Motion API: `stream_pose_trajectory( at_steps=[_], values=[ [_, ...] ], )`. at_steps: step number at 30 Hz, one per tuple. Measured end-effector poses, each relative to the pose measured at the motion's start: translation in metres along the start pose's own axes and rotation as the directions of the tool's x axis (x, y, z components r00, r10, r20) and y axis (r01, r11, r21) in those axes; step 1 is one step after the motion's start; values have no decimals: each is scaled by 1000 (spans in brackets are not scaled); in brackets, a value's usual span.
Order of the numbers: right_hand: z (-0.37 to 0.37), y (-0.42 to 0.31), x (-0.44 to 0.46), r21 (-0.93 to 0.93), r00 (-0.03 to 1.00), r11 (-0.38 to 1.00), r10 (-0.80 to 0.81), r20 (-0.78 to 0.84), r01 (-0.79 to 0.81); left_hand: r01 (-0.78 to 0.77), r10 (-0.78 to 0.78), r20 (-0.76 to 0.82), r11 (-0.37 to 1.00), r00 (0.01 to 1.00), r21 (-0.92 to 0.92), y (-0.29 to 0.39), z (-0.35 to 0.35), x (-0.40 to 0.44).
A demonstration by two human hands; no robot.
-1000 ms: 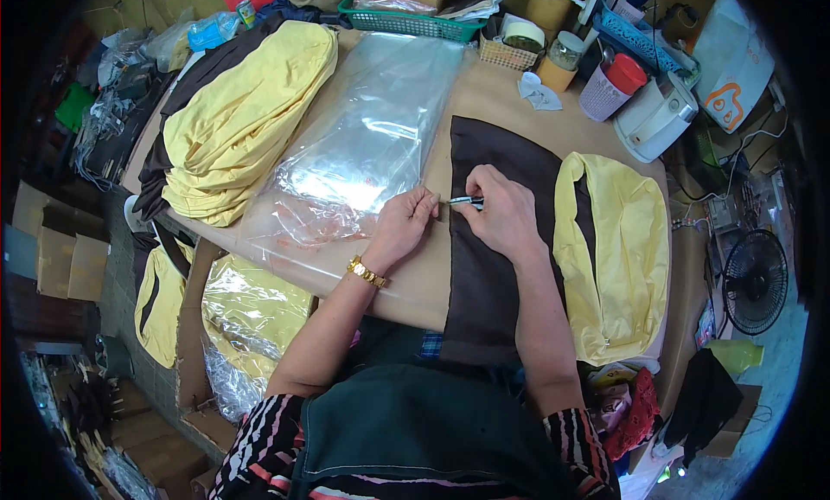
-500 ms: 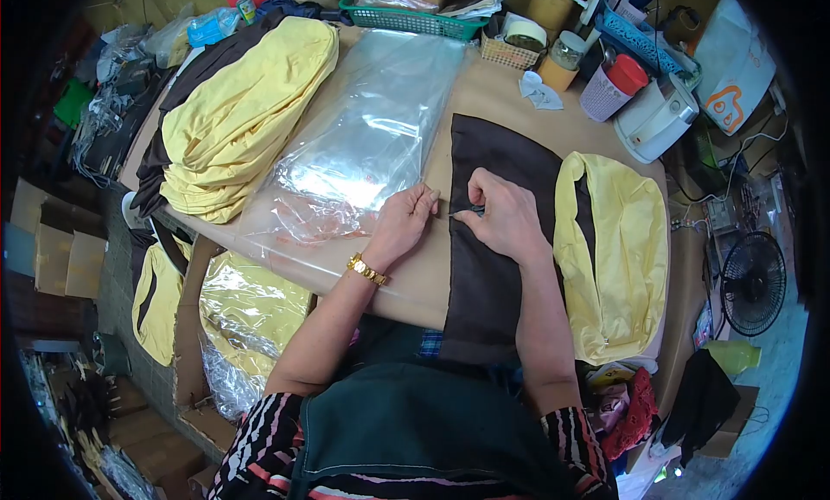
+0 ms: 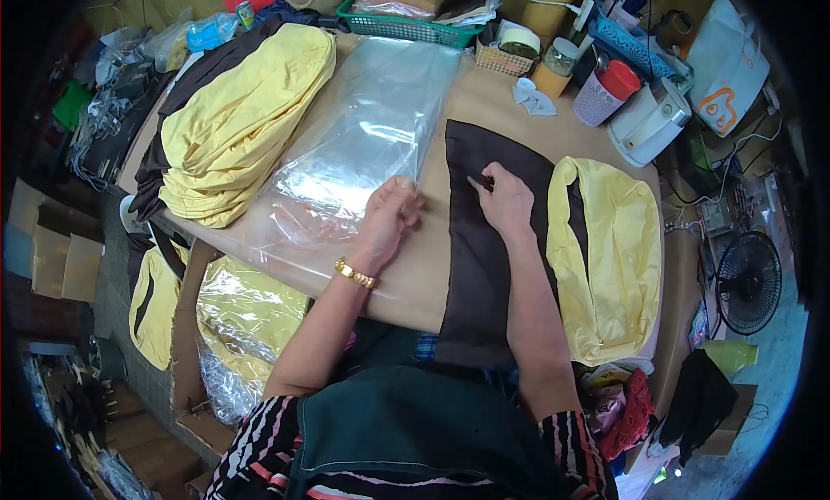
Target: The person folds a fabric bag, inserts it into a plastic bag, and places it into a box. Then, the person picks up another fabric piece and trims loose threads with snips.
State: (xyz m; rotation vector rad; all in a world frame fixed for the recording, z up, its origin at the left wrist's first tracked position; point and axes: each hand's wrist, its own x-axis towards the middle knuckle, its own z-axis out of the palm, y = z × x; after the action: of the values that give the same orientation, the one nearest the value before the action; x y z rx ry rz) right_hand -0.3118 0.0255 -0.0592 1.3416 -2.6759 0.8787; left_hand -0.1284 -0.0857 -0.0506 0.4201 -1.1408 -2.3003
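Observation:
A dark brown piece of fabric (image 3: 475, 266) lies flat on the table in front of me. Above its upper part, my right hand (image 3: 508, 201) is closed on a small dark tool (image 3: 477, 182), whose kind I cannot make out. To the left of the fabric's edge, my left hand (image 3: 389, 221) hovers with its fingers curled and the thumb against them; anything in that pinch is too small to see. Clear plastic bags (image 3: 372, 111) lie just beyond the left hand. Right of the brown fabric is a folded yellow fabric piece (image 3: 618, 258) with a dark opening.
A heap of yellow and brown fabric (image 3: 251, 111) covers the table's left end. At the back stand a green basket (image 3: 406, 28), a glass jar (image 3: 562, 54) and a lilac cup (image 3: 595, 102). An open carton (image 3: 186, 344) holds bagged yellow pieces below. A fan (image 3: 749, 284) stands right.
My hands have moved apart: the left drew back leftward from the fabric's edge, and the right rose up and to the right over the brown fabric. The view shifted slightly.

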Motion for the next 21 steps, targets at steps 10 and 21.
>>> stream_pose_trajectory(
  at_steps=[10,21],
  values=[
    [1,19,7,25,983,998,64,-174,-61,-79,38,71,325,997,942,-2,12,22],
    [-39,-12,-6,131,994,986,-98,-42,102,-65,-17,86,522,996,851,8,4,3]
  ],
)
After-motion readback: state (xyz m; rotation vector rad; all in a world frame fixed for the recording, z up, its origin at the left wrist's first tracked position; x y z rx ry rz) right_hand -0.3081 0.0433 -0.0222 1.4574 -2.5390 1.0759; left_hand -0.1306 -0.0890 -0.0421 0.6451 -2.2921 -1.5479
